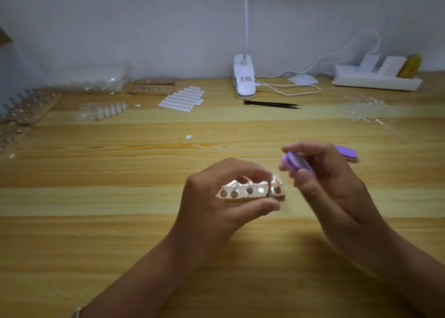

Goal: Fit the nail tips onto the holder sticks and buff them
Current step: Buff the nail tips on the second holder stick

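Two hands, both occupied, over the pale wooden tabletop [144, 221].

1. My left hand [216, 197]: fingers arched over the small wooden holder block with round metal sockets [252, 195]. The thumb below and forefinger above pinch a thin metal holder stick [269, 189] at the block's right end. I judge I clamp it at both ends so the clear nail tip [271, 179] on top stays steady under rubbing.
2. My right hand [332, 187]: wrist cocked, fingers curled round a short purple buffer block [297, 163]. It is raised just right of the stick, its end angled toward the tip. Motion blur hides whether they touch.
3. Other sticks stand in the left sockets, some already capped.
4. Spare: a flat purple nail file [348, 153] on the tabletop behind my right hand, within reach.
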Demonstrator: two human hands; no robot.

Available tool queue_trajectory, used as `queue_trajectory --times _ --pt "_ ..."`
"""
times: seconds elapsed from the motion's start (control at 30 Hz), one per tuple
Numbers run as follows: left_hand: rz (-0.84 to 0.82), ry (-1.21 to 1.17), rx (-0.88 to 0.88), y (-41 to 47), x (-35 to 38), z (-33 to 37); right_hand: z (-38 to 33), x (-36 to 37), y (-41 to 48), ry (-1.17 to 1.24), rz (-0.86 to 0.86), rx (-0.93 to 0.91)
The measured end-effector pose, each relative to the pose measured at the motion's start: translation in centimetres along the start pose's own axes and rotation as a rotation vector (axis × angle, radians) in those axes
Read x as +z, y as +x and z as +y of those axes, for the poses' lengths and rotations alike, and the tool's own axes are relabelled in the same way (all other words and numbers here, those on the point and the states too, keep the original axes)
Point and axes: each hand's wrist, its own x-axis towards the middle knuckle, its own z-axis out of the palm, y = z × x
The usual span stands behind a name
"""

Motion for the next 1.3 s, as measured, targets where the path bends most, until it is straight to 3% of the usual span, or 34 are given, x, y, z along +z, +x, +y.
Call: queue_trajectory --times 0.13,0.27,0.53,0.7,0.8,0.87,1.0,1.13,1.3 --pt "0.018 -0.064 -0.068 0.0 0.1 0.2 -0.3 0.4 -0.1 -0.199 0.021 -0.231" --pt "0.012 -0.093 -0.066 -0.1 0.0 0.2 0.1 0.1 -0.2 -0.259 0.011 -0.208" --pt "0.010 -0.048 -0.041 -0.1 0.0 0.5 -0.1 0.4 0.1 -0.331 0.101 -0.336" --pt "0.035 -0.005 -0.008 -0.1 -0.1 1.0 0.6 -0.8 0.4 -0.332 0.142 -0.262" --pt "0.033 -0.001 -0.024 -0.1 -0.1 0.8 0.0 -0.1 0.2 -0.224 0.157 -0.340" --pt "0.011 -0.001 -0.002 -0.3 0.0 0.9 0.0 0.0 0.0 -0.285 0.113 -0.392" --pt "0.009 -0.023 -0.030 -0.3 0.0 1.0 0.6 -0.9 0.3 -0.331 0.116 -0.324" --pt "-0.007 -0.016 -0.025 -0.2 -0.1 1.1 0.1 -0.2 -0.2 -0.278 0.095 -0.407" --pt "0.028 -0.074 -0.063 -0.2 -0.3 1.1 0.5 -0.9 0.1 -0.289 0.119 -0.307"
